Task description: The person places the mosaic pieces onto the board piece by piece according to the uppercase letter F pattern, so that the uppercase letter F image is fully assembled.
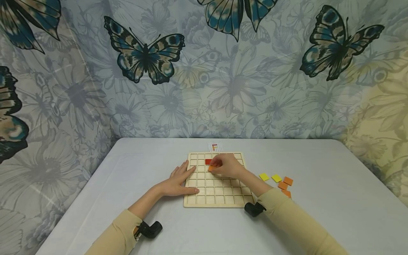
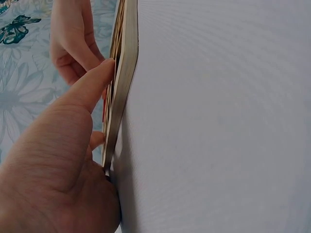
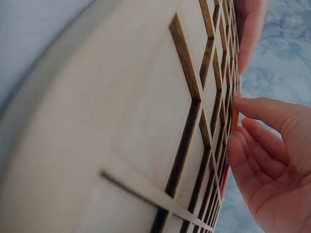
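Note:
A pale wooden grid board point(image 1: 204, 201) lies on the white table. My left hand point(image 1: 177, 181) rests spread over its left edge, thumb and fingers reaching onto the grid; the left wrist view shows the left thumb point(image 2: 92, 85) on the board's rim. With thumb and fingertips my right hand point(image 1: 228, 165) pinches an orange square tile point(image 1: 210, 168) at the upper middle of the grid. In the right wrist view the orange tile point(image 3: 235, 116) stands between those fingertips, right at the board. A red tile point(image 1: 208, 162) sits in the grid just above it, partly hidden by the right hand.
Right of the board lie two yellow tiles point(image 1: 276, 178) and several orange tiles point(image 1: 288, 181), close to the right forearm. A small printed grid card point(image 1: 215, 147) with a coloured pattern lies beyond the board's far edge. Butterfly-patterned cloth point(image 1: 197, 106) hangs behind the table.

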Action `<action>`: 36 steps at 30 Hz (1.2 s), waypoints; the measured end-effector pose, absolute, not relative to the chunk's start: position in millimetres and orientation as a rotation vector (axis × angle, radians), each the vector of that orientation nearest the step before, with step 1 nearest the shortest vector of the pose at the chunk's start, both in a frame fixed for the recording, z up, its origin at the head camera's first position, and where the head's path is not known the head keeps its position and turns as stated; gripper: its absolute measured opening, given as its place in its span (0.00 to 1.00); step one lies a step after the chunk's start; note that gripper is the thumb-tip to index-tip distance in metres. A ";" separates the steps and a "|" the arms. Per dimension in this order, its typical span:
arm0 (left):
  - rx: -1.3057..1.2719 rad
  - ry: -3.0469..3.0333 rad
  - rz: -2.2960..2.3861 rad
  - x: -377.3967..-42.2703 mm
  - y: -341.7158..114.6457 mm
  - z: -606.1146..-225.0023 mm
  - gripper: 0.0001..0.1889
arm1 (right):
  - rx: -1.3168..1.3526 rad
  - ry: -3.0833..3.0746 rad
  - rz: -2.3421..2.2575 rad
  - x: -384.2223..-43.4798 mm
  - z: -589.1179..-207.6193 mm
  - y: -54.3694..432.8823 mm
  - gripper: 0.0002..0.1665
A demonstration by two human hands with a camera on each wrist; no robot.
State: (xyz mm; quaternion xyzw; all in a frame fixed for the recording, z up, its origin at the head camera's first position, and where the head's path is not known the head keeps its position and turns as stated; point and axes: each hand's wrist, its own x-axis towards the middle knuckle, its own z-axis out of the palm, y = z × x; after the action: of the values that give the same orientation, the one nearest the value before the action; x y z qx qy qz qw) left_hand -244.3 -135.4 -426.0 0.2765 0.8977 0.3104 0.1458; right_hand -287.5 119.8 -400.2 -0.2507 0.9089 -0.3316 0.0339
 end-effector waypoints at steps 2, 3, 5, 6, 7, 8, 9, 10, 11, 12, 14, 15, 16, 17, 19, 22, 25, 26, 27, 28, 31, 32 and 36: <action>0.795 2.585 0.895 -244.0 -135.5 -425.6 0.49 | -0.781 2.801 -1.006 -286.9 -399.8 118.0 0.11; 0.794 2.585 0.894 -243.9 -135.5 -425.5 0.49 | -0.785 2.803 -1.000 -286.6 -399.7 117.2 0.11; 0.801 2.586 0.904 -243.5 -135.5 -425.4 0.49 | -0.798 2.808 -0.989 -286.3 -399.8 116.0 0.11; 0.800 2.585 0.905 -243.3 -135.4 -425.3 0.49 | -0.805 2.811 -0.985 -286.2 -399.9 115.5 0.11; 0.794 2.583 0.902 -243.2 -135.4 -425.1 0.49 | -0.811 2.811 -0.986 -286.0 -400.0 115.1 0.11; 0.792 2.582 0.903 -243.2 -135.3 -425.1 0.49 | -0.818 2.814 -0.985 -285.9 -400.2 114.9 0.11; 0.788 2.582 0.899 -243.2 -135.4 -425.1 0.49 | -0.824 2.814 -0.988 -285.9 -400.3 114.7 0.11; 0.789 2.582 0.900 -243.2 -135.5 -425.1 0.49 | -0.828 2.814 -0.991 -285.8 -400.5 114.7 0.11; 0.785 2.581 0.897 -243.2 -135.5 -425.1 0.49 | -0.833 2.813 -0.998 -285.6 -400.3 114.7 0.11; 0.783 2.580 0.895 -243.3 -135.5 -425.1 0.49 | -0.843 2.814 -1.003 -285.5 -400.2 114.9 0.11; 0.785 2.582 0.895 -243.6 -135.7 -425.7 0.49 | -0.859 2.807 -1.019 -284.9 -399.8 115.0 0.11; 0.785 2.582 0.895 -243.7 -135.7 -425.8 0.49 | -0.867 2.803 -1.028 -284.7 -399.7 115.1 0.10; 0.785 2.582 0.895 -243.8 -135.7 -426.0 0.49 | -0.877 2.803 -1.032 -284.6 -399.8 115.2 0.10; 0.782 2.581 0.895 -243.9 -135.6 -426.1 0.49 | -0.882 2.799 -1.041 -284.4 -399.9 115.3 0.10; 0.780 2.581 0.899 -243.9 -135.5 -426.2 0.49 | -0.881 2.795 -1.047 -284.4 -400.7 115.3 0.10; 0.773 2.581 0.896 -243.6 -135.3 -425.7 0.49 | -0.882 2.795 -1.052 -284.5 -402.3 115.6 0.10; 0.767 2.586 0.887 -243.3 -135.1 -425.5 0.49 | -0.888 2.799 -1.054 -284.5 -403.2 116.0 0.11; 0.766 2.588 0.884 -243.3 -135.0 -425.5 0.49 | -0.891 2.797 -1.058 -284.5 -403.3 116.1 0.12; 0.765 2.591 0.883 -243.3 -135.0 -425.7 0.49 | -0.892 2.796 -1.062 -284.3 -403.5 116.2 0.12; 0.765 2.594 0.882 -243.3 -135.1 -426.0 0.49 | -0.891 2.795 -1.067 -284.1 -403.5 116.3 0.12; 0.763 2.596 0.886 -243.4 -135.1 -426.5 0.49 | -0.884 2.791 -1.085 -283.1 -404.2 117.0 0.11; 0.765 2.595 0.890 -243.4 -135.1 -426.5 0.49 | -0.878 2.786 -1.096 -282.4 -404.1 117.6 0.11; 0.763 2.593 0.898 -243.5 -134.8 -426.4 0.49 | -0.878 2.740 -1.157 -278.9 -402.3 121.5 0.10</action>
State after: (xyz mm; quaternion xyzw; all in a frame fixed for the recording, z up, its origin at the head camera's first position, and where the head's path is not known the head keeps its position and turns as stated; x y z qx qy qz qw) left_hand -243.5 -134.8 -426.4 0.2650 0.9006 0.3119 0.1465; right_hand -278.9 121.5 -402.3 -0.2830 0.8834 -0.3730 0.0201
